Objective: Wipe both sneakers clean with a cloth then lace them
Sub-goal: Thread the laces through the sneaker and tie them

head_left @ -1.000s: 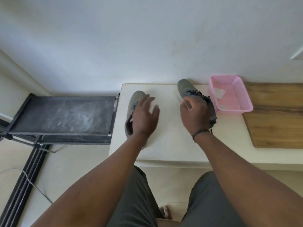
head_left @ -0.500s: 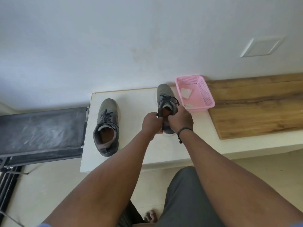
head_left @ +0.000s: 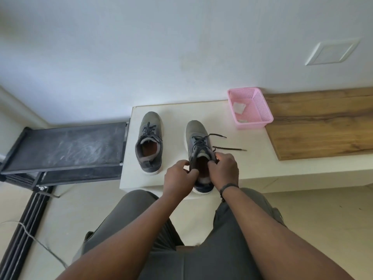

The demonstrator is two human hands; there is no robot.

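Note:
Two grey sneakers with white soles stand toes-away on a cream table (head_left: 173, 110). The left sneaker (head_left: 149, 142) stands alone, its dark laces tied over the tongue. The right sneaker (head_left: 196, 138) sits at the table's front edge, heel toward me. My left hand (head_left: 178, 176) grips the left side of its collar. My right hand (head_left: 225, 168) grips the right side of the collar near the top eyelets. Two loose dark lace ends (head_left: 228, 148) trail to the right across the table. A pale cloth (head_left: 239, 107) lies in the pink basket.
The pink perforated basket (head_left: 260, 116) stands at the table's back right against the white wall. A wooden board (head_left: 323, 122) lies to its right. A black dusty rack (head_left: 68, 146) stands left of the table. My knees sit below the table edge.
My left hand left the left sneaker and joined my right hand at the right sneaker's collar. That sneaker came nearer the front edge and its lace ends now lie spread to the right.

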